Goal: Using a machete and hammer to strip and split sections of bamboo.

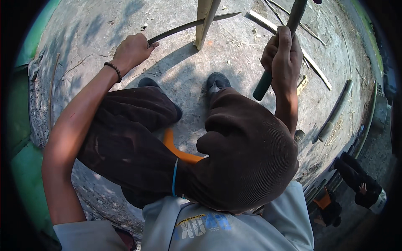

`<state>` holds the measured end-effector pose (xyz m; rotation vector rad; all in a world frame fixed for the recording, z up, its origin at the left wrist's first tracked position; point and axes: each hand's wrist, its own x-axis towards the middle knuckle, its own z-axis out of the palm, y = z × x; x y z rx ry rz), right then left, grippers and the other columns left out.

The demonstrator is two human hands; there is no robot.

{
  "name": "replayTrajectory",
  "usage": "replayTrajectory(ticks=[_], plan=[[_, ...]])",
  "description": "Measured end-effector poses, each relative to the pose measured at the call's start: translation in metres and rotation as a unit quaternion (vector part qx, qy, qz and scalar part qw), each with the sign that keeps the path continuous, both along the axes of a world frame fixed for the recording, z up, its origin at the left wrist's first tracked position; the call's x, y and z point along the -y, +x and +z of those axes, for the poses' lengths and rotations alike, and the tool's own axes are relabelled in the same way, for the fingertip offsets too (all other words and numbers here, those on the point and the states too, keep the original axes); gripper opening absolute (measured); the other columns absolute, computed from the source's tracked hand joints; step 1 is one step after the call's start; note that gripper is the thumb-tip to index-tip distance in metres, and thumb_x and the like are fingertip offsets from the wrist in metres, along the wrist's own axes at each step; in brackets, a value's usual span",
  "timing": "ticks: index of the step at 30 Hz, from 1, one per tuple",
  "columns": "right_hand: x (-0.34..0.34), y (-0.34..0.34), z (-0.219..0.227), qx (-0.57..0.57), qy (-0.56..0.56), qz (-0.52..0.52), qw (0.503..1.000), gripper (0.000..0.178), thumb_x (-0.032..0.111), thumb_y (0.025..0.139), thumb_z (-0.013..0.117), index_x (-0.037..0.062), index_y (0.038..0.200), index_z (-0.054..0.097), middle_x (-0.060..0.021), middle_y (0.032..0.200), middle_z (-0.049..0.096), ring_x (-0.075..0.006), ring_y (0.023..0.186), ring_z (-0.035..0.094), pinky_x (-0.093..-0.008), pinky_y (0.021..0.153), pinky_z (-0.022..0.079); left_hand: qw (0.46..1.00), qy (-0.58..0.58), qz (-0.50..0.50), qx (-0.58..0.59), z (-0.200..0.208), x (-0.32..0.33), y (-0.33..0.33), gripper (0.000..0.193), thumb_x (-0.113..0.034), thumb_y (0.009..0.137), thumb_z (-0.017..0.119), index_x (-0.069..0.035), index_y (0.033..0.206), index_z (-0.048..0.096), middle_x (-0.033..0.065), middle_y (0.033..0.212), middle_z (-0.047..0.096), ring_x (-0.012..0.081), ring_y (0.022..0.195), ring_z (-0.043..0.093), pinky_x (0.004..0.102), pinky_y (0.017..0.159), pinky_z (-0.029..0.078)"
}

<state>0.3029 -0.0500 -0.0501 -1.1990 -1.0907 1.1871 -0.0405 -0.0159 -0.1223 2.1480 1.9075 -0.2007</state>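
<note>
My left hand is closed round the handle of a machete. Its long, slightly curved blade points right and crosses a pale upright length of bamboo, with the tip showing beyond it. The bamboo's lower end stands on the ground, and it looks split where the blade meets it. My right hand, raised to the right, grips a thick dark green bamboo stick at its middle. That stick is tilted and held apart from the blade; its upper end runs out of view.
Orange seat parts show between my legs. Pale split strips lie right of my right hand, and a bamboo pole lies farther right. A person in dark clothes is at the lower right. Green panels line the left.
</note>
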Motion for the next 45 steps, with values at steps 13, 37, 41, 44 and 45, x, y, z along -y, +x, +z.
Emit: replayTrajectory(ticks=[13, 37, 41, 44, 45], plan=[[-0.009, 0.003, -0.006, 0.110, 0.117, -0.020, 0.987, 0.033, 0.035, 0.108, 0.043, 0.0081, 0.090, 0.050, 0.0030, 0.058, 0.046, -0.0053, 0.043, 0.042, -0.0218, 0.039, 0.033, 0.999, 0.030, -0.033, 0.025, -0.015, -0.005, 0.007, 0.069, -0.056, 0.092, 0.063, 0.006, 0.062, 0.059, 0.0253, 0.058, 0.058, 0.0447, 0.064, 0.062, 0.0509, 0.063, 0.049], [0.001, -0.044, -0.059, 0.215, 0.050, -0.011, 0.975, 0.030, 0.030, 0.108, 0.043, 0.0031, 0.101, 0.052, 0.0006, 0.061, 0.043, -0.0105, 0.052, 0.043, -0.0296, 0.046, 0.039, 0.997, -0.037, -0.013, -0.060, -0.026, 0.003, -0.033, 0.071, -0.058, 0.093, 0.060, 0.007, 0.063, 0.061, 0.0265, 0.058, 0.058, 0.0455, 0.065, 0.065, 0.0482, 0.058, 0.051], [0.012, 0.005, -0.111, 0.384, -0.035, 0.044, 0.922, 0.040, 0.031, 0.104, 0.046, -0.0072, 0.095, 0.056, -0.0242, 0.067, 0.062, -0.0423, 0.065, 0.063, -0.0510, 0.063, 0.050, 1.000, -0.015, -0.003, 0.016, -0.050, -0.002, 0.024, 0.072, -0.059, 0.093, 0.059, 0.008, 0.068, 0.063, 0.0288, 0.064, 0.061, 0.0472, 0.069, 0.065, 0.0494, 0.061, 0.052], [0.021, 0.015, -0.160, 0.450, -0.169, 0.212, 0.851, 0.044, 0.040, 0.103, 0.049, -0.0018, 0.097, 0.057, -0.0272, 0.078, 0.065, -0.0444, 0.072, 0.064, -0.0513, 0.067, 0.049, 0.999, -0.009, 0.012, 0.028, -0.062, 0.011, 0.020, 0.066, -0.055, 0.091, 0.064, 0.008, 0.070, 0.064, 0.0295, 0.069, 0.063, 0.0467, 0.074, 0.066, 0.0513, 0.064, 0.051], [0.033, -0.001, -0.158, 0.386, -0.131, 0.189, 0.893, 0.042, 0.040, 0.102, 0.052, -0.0011, 0.096, 0.056, -0.0277, 0.076, 0.064, -0.0468, 0.071, 0.063, -0.0527, 0.066, 0.048, 0.999, -0.004, 0.010, 0.031, -0.060, 0.012, 0.003, 0.061, -0.051, 0.092, 0.065, 0.006, 0.069, 0.064, 0.0286, 0.068, 0.062, 0.0457, 0.073, 0.065, 0.0517, 0.063, 0.050]])
